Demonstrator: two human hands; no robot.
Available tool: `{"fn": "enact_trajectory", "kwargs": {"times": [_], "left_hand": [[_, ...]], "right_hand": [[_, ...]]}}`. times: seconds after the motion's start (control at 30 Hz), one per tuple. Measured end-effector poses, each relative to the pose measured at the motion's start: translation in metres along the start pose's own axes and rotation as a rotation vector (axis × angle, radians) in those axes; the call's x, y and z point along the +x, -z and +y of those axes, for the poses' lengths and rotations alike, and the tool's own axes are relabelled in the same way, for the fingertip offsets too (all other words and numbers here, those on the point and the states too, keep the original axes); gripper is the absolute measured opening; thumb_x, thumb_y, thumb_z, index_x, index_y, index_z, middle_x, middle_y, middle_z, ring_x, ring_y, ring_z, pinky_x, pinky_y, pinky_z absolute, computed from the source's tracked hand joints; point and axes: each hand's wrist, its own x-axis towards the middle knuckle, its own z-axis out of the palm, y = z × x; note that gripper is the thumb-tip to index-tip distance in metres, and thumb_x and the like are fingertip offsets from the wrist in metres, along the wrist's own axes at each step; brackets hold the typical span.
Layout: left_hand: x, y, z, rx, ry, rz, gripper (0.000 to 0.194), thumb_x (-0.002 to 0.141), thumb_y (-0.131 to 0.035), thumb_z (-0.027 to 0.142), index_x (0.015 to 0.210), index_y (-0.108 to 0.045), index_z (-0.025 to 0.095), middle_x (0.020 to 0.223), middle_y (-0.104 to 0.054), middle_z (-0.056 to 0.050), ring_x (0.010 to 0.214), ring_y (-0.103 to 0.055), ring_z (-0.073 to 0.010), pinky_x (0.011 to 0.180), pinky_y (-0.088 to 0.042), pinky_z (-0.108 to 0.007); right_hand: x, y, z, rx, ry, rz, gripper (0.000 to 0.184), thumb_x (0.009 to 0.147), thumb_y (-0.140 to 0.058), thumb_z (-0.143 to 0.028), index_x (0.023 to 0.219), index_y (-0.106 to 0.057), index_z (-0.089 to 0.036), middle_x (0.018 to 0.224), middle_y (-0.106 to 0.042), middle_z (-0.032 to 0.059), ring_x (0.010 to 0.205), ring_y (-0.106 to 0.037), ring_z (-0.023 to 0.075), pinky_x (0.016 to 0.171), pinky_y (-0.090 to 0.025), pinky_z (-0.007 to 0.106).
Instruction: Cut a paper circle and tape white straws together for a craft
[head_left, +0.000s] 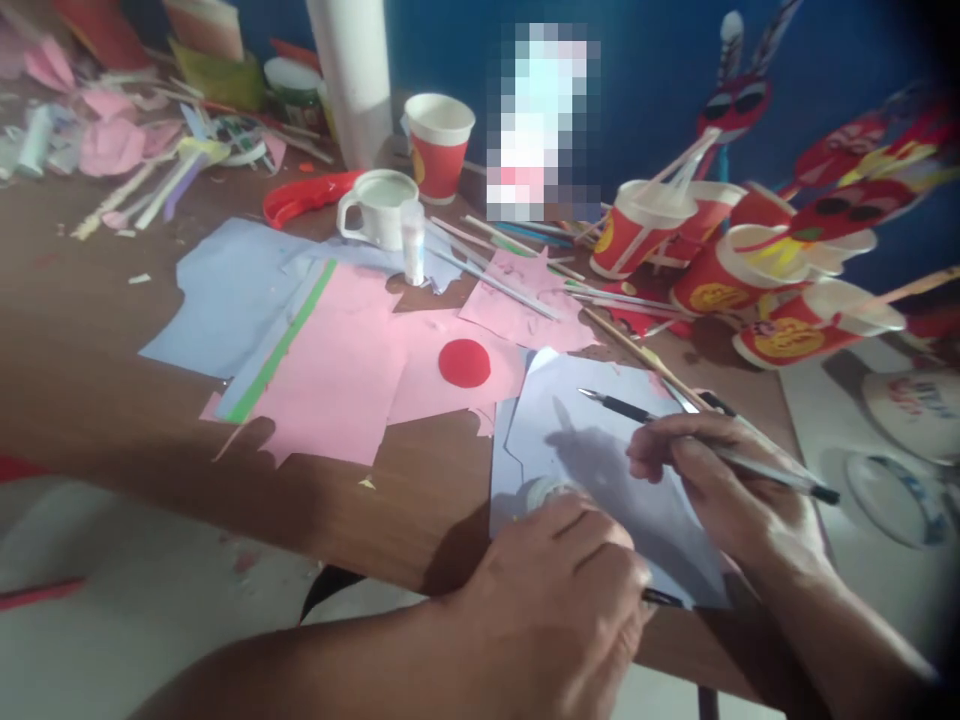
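Observation:
My right hand (739, 480) holds a pen (622, 408) above the white paper (592, 390), its metal tip pointing left and clear of the sheet. Curled over the near part of that paper, my left hand (577, 560) is closed, and a pale rounded thing (547, 488) shows just past its knuckles. What this thing is, I cannot make out. A short black end (664, 598) sticks out on the right side of the left hand. Left of the paper lies pink paper (330, 360) with a red paper disc (464, 363).
A white mug (379, 212), a glue stick (413, 245) and a red paper cup (439, 150) stand farther back. Several decorated paper cups (645, 225) crowd the right. Blue-grey paper (225, 290) lies at left, with paper scraps (112, 140) behind. The brown table's (315, 500) edge runs near my left forearm.

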Motion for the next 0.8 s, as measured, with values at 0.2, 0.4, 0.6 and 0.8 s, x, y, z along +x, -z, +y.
{"fn": "enact_trajectory", "kwargs": {"times": [0.2, 0.4, 0.6, 0.8], "left_hand": [[0.005, 0.047, 0.001, -0.246, 0.318, 0.261, 0.015, 0.086, -0.043, 0.011, 0.089, -0.055, 0.019, 0.082, -0.059, -0.003, 0.08, -0.057, -0.0153, 0.085, -0.047, -0.038], [0.044, 0.076, -0.01, -0.123, 0.582, -0.334, 0.015, 0.084, -0.045, 0.02, 0.092, -0.058, 0.018, 0.071, -0.055, 0.002, 0.059, -0.048, -0.0092, 0.052, -0.041, -0.021], [0.068, 0.06, -0.02, 0.077, 0.453, -0.555, 0.025, 0.081, -0.057, 0.029, 0.104, -0.061, 0.021, 0.08, -0.062, 0.001, 0.068, -0.055, -0.0107, 0.063, -0.043, -0.022], [0.069, 0.057, -0.026, 0.185, 0.203, -0.73, 0.043, 0.076, -0.064, 0.031, 0.117, -0.056, 0.021, 0.094, -0.063, -0.001, 0.081, -0.056, -0.0157, 0.068, -0.041, -0.025]], "right_hand": [[-0.004, 0.0, -0.003, 0.031, -0.013, 0.028, 0.013, 0.089, -0.052, -0.021, 0.091, -0.065, -0.02, 0.076, -0.067, 0.0006, 0.06, -0.061, 0.0113, 0.055, -0.05, 0.024], [-0.009, 0.008, -0.009, 0.112, 0.003, 0.004, 0.014, 0.089, -0.053, -0.025, 0.091, -0.066, -0.021, 0.075, -0.068, 0.0007, 0.062, -0.062, 0.0126, 0.055, -0.05, 0.025], [-0.017, 0.012, -0.01, 0.104, 0.053, 0.078, 0.021, 0.092, -0.048, -0.029, 0.095, -0.068, -0.022, 0.062, -0.057, -0.0013, 0.053, -0.052, 0.011, 0.055, -0.043, 0.027], [-0.03, 0.016, -0.027, 0.082, 0.081, 0.186, 0.021, 0.09, -0.049, -0.027, 0.094, -0.069, -0.024, 0.066, -0.061, 0.0009, 0.058, -0.059, 0.014, 0.058, -0.046, 0.029]]}}
